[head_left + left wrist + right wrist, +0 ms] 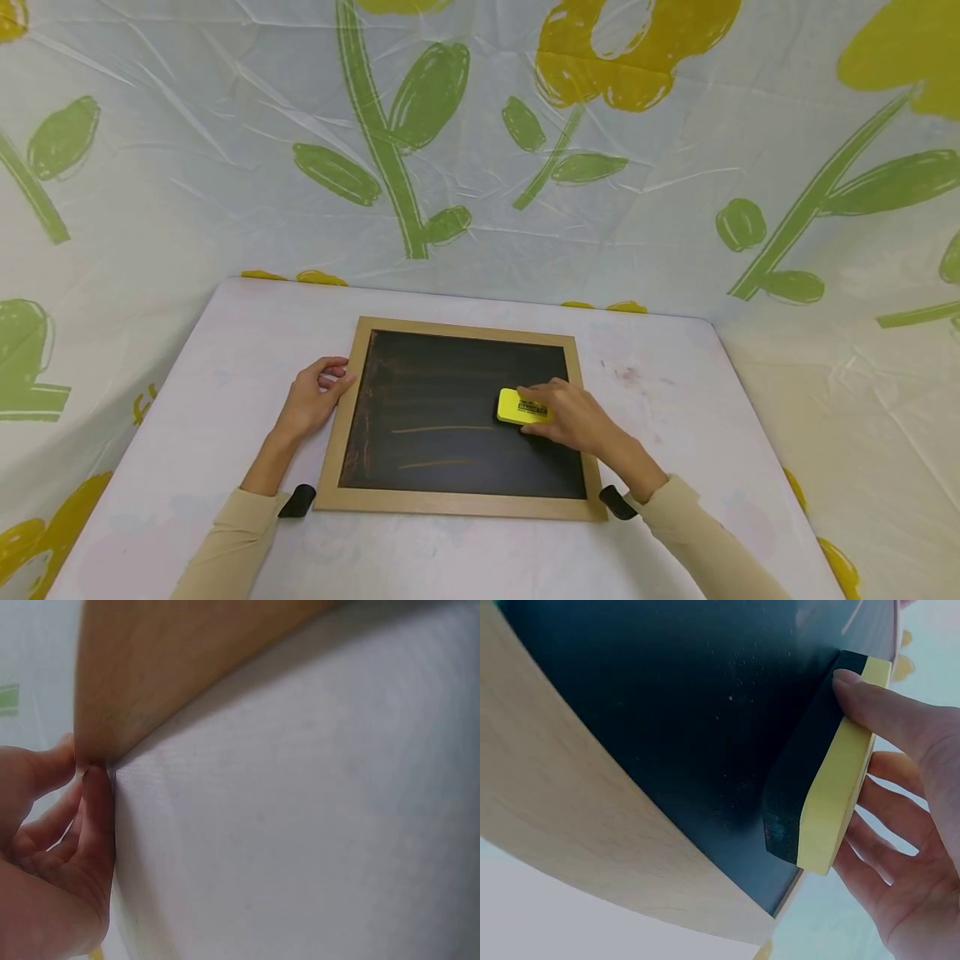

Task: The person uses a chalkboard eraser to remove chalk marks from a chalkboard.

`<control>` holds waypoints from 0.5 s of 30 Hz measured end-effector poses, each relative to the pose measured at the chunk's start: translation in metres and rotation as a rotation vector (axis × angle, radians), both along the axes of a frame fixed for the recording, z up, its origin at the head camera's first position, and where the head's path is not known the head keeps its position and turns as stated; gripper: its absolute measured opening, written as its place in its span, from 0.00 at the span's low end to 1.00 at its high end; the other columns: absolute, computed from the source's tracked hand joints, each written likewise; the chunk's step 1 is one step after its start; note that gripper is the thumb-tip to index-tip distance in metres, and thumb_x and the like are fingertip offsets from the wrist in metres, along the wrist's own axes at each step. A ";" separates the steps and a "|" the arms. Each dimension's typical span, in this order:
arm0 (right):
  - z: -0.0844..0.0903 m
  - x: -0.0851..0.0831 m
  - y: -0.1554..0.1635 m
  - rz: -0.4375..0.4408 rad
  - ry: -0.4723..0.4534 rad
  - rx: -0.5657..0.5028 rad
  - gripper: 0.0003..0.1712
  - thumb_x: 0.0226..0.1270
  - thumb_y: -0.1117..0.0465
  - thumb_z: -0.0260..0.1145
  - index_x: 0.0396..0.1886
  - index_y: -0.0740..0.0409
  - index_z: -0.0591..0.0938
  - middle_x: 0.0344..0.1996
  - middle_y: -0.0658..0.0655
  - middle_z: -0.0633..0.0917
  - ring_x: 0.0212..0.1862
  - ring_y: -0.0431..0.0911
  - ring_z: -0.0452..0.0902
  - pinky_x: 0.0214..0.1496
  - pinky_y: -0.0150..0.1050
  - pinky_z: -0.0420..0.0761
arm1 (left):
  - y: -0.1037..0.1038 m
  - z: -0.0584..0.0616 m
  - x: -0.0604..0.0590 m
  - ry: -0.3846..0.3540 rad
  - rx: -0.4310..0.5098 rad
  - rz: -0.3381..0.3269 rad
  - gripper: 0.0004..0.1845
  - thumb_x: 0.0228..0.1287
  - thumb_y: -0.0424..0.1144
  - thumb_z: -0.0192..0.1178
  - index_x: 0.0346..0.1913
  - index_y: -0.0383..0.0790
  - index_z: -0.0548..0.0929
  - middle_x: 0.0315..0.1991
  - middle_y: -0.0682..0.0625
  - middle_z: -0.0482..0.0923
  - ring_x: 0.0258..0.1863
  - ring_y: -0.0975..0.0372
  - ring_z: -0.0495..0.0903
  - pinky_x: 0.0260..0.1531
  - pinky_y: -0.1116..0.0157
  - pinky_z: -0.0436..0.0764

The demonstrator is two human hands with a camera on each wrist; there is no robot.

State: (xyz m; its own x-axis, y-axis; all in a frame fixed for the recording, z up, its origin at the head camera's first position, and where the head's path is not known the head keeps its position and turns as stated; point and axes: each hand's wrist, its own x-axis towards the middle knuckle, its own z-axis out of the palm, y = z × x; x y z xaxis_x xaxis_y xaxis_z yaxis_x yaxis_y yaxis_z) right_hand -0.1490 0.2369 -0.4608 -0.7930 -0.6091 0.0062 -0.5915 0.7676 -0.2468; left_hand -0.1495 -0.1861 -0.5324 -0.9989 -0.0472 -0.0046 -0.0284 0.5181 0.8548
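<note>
Flat on the pale cloth-covered tabletop (225,367) lies one rectangular chalkboard with a light wooden frame (465,332), its dark slate facing up and squared to the person. The right hand (573,415) grips a single yellow block eraser with a black felt underside (520,407), fingers curled over its top and thumb on its long edge; the right wrist view shows the felt face pressed against the slate, which looks like the hold needed to rub marks away. The eraser sits right of the board's middle. Two faint orange chalk lines (442,429) are left on the lower half of the slate, one above the other, to the left of the eraser and apart from it.

Meanwhile the left hand (315,398) rests against the frame's left edge, fingers loosely curled and thumb touching the wood, as the left wrist view confirms (56,825); it grasps nothing, and seems placed to brace the board against sliding. Both arms wear beige sleeves (225,550), and two small black wrist mounts (297,500) show near the board's lower corners. A floral plastic sheet (480,125) hangs behind.
</note>
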 end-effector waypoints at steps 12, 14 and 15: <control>0.000 0.019 0.008 -0.018 -0.019 -0.027 0.35 0.57 0.49 0.81 0.63 0.58 0.84 0.55 0.59 0.87 0.49 0.50 0.80 0.41 0.42 0.83 | 0.001 0.000 0.001 -0.002 -0.011 0.005 0.22 0.75 0.40 0.63 0.63 0.28 0.78 0.49 0.36 0.80 0.43 0.50 0.78 0.42 0.61 0.75; 0.000 0.022 0.009 -0.012 -0.020 -0.036 0.35 0.57 0.49 0.81 0.63 0.58 0.84 0.55 0.59 0.87 0.49 0.51 0.81 0.41 0.43 0.83 | 0.002 0.001 0.001 -0.001 -0.013 0.003 0.22 0.75 0.39 0.63 0.63 0.28 0.77 0.49 0.36 0.80 0.43 0.51 0.78 0.42 0.62 0.75; 0.000 0.023 0.009 -0.005 -0.020 -0.042 0.35 0.57 0.49 0.81 0.62 0.58 0.84 0.54 0.60 0.87 0.49 0.51 0.81 0.41 0.43 0.83 | 0.002 0.001 0.001 0.000 -0.014 0.001 0.22 0.75 0.39 0.63 0.63 0.28 0.77 0.49 0.36 0.80 0.43 0.51 0.78 0.42 0.62 0.75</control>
